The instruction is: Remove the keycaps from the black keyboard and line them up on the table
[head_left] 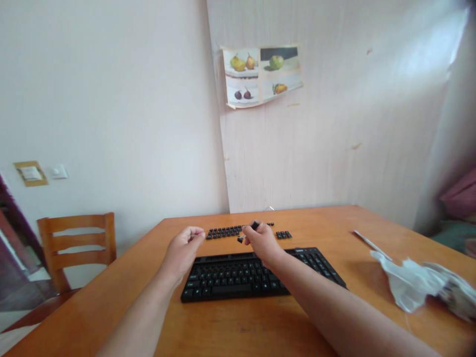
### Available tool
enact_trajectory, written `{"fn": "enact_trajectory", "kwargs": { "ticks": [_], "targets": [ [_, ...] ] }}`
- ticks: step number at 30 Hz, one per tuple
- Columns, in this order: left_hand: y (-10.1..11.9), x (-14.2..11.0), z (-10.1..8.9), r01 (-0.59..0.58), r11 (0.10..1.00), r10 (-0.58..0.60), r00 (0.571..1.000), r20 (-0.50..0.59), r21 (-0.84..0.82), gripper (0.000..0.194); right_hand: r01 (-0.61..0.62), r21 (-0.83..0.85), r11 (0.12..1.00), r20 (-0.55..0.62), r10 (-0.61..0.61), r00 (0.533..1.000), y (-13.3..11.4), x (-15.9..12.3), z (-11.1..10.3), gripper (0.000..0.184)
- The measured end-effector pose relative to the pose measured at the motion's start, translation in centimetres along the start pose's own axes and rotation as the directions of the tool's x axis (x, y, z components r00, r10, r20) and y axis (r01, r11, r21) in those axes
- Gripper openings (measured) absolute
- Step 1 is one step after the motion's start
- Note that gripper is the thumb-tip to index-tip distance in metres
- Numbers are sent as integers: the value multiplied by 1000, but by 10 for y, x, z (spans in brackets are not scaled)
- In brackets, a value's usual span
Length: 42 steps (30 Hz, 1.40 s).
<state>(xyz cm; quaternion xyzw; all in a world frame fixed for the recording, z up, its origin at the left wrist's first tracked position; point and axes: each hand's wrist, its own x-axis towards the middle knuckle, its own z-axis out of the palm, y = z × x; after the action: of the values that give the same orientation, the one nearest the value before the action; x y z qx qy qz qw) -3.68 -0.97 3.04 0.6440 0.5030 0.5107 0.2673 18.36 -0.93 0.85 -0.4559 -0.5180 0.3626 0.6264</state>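
A black keyboard (260, 275) lies on the wooden table (238, 327) in front of me. Behind it sits a row of loose black keycaps (225, 231), with a smaller group of keycaps (283, 234) to the right. My right hand (260, 240) hovers over the far edge of the keyboard, fingers pinched on a small black tool or keycap. My left hand (184, 248) is curled into a loose fist just left of the keycap row; what it holds, if anything, is hidden.
Crumpled white paper or plastic (416, 282) lies at the table's right edge, with a thin white stick (370, 244) behind it. A wooden chair (76, 245) stands at the left. A fruit poster (262, 74) hangs on the wall.
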Motion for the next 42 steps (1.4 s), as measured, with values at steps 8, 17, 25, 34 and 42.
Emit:
{"fn": "enact_trajectory", "kwargs": {
  "ticks": [8, 17, 25, 34, 42],
  "targets": [
    [22, -13, 63, 154, 929, -136, 988, 76, -338, 35, 89, -18, 996, -3, -89, 996, -2, 2, -3, 24],
    [-2, -18, 93, 301, 674, -172, 952, 253, -675, 29, 72, 49, 996, 2, -73, 997, 3, 1, 2, 23],
    [-9, -18, 92, 347, 670, -224, 937, 268, -656, 22, 62, 70, 996, 54, -66, 996, 20, 3, 6, 25],
    [-8, -18, 94, 393, 627, -272, 919, 284, -672, 21, 111, 22, 994, 65, -112, 992, 29, -1, 9, 25],
    [-10, -18, 94, 360, 676, -255, 933, 255, -643, 24, 134, 71, 988, 76, -139, 987, 25, -2, 7, 31]
  ]
}}
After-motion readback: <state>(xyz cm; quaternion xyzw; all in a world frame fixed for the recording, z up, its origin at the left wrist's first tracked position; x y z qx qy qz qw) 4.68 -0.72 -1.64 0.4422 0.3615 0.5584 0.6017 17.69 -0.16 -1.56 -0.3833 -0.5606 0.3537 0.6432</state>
